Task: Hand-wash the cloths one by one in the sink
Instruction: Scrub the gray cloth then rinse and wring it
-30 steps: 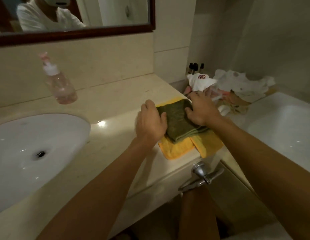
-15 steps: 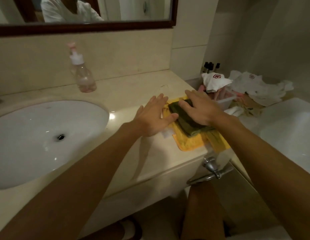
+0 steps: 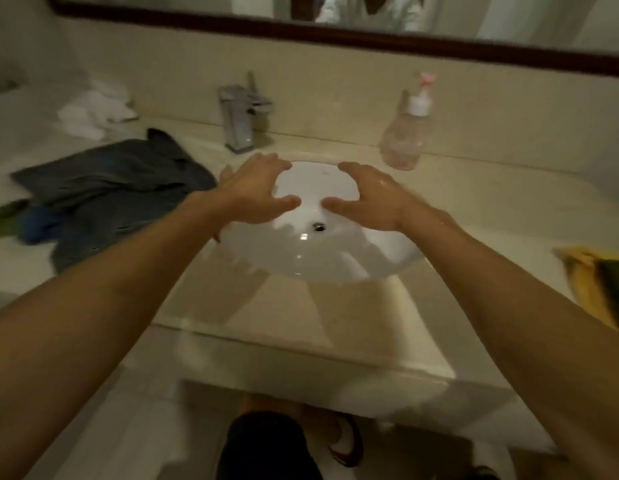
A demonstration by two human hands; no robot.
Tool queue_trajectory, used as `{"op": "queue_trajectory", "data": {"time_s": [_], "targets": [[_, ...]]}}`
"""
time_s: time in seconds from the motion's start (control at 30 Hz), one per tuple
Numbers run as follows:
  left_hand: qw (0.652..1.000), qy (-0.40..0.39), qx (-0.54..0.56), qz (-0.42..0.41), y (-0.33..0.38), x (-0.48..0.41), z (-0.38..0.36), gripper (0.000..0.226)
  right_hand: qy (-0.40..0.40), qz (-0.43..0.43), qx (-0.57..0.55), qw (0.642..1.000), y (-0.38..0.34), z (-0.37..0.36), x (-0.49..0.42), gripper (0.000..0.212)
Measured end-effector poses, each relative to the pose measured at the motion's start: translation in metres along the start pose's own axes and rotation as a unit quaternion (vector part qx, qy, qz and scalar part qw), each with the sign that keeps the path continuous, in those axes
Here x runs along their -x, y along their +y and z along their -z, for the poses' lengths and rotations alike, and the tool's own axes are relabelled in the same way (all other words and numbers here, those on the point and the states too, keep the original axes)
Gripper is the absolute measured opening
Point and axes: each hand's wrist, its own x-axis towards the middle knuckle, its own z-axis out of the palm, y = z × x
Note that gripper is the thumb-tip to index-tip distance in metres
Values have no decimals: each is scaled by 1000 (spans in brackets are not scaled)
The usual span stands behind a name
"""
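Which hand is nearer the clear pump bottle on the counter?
Right. The right hand hovers over the sink, just front-left of the pump bottle; the left hand is across the sink, by the grey cloths.

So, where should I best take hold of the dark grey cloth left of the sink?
Pinch the dark grey cloth at its bunched edge nearest the sink, coming from above with the left hand. It lies crumpled on the counter, so the raised folds there probably give the fingers purchase.

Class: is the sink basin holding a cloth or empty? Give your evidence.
Empty. The sink shows bare white bowl and drain; left hand and right hand hover open above, holding nothing.
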Motion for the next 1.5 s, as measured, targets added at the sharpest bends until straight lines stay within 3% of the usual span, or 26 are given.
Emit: {"op": "queue_trajectory", "data": {"time_s": [0.27, 0.37, 0.43, 0.47, 0.53, 0.6, 0.67, 0.87, 1.0, 1.3, 1.4, 1.5], "targets": [[980, 5, -72, 188, -201, 49, 51, 78, -75, 115, -48, 989, -147, -76, -98, 77], [978, 23, -59, 199, -253, 57, 48, 90, -54, 116, -59, 990, -176, -97, -128, 66], [980, 25, -44, 193, -276, 57, 43, 97, -43, 115, -60, 991, -189, -108, -148, 74], [982, 15, -37, 187, -279, 57, 41, 96, -52, 115, -55, 990, -193, -115, -156, 82], [983, 9, -25, 180, -280, 58, 39, 73, -92, 116, -26, 989, -196, -127, -170, 89], [985, 36, -22, 169, -278, 56, 36, 46, -96, 109, 20, 989, -198, -136, -175, 75], [984, 73, -29, 158, -279, 51, 35, 34, -33, 114, 1, 993, -198, -142, -178, 52], [976, 164, -31, 139, -270, 44, 50, 36, 83, 123, -118, 982, -202, -134, -176, 14], [968, 206, -20, 143, -261, 38, 71, 36, 130, 108, -203, 965, -209, -112, -178, 12], [956, 262, 36, 129, -255, 34, 121, 41, 129, 107, -287, 943, -231, -71, -173, 6], [954, 264, 70, 121, -250, 35, 133, 42, 85, 76, -334, 936, -234, -63, -172, 7], [959, 247, 76, 112, -245, 42, 138, 30, 39, 63, -344, 936, -234, -66, -170, 10]]}}
